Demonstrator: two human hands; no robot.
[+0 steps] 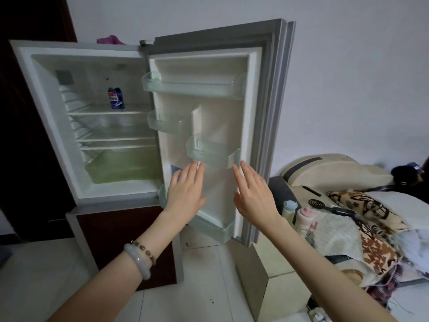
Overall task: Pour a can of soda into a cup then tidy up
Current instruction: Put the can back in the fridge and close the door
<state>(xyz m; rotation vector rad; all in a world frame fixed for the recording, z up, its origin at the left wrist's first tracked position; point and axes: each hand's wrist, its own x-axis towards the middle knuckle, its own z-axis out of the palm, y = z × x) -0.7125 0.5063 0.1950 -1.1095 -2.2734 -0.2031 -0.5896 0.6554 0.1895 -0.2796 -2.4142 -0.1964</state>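
White-walled room, pale tiled floor (46, 275); tall white fridge (44, 94) stands with its grey-edged upper door (267, 89) swung wide. One blue cylindrical soda can (115, 98) with a red-white logo sits upright on the top inner shelf (97, 112). Your left hand (185, 189) and right hand (254, 194) hover before the door's inner face, fingers straight, close together, holding nothing. Four clear plastic door bins (192, 87); two bracelets (139, 259) on your left wrist.
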